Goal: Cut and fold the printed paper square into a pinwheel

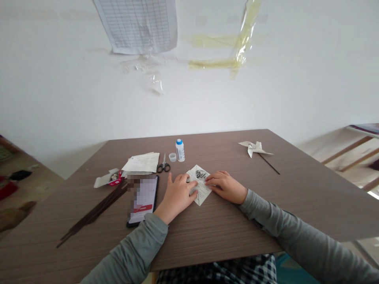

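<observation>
A small printed paper square (200, 184) lies on the wooden table (225, 228), turned like a diamond. My left hand (177, 195) rests flat on its left side, fingers stretched over the paper. My right hand (225, 185) presses on its right edge with fingers together and bent. Neither hand lifts the paper. Both arms wear grey sleeves.
Left of the hands lie a phone (143, 199), scissors (164, 165), a paper stack (142, 162), a small open box (108, 178) and several dark sticks (94, 213). A glue bottle (180, 150) and its cap (172, 157) stand behind. A finished paper pinwheel (254, 148) lies far right.
</observation>
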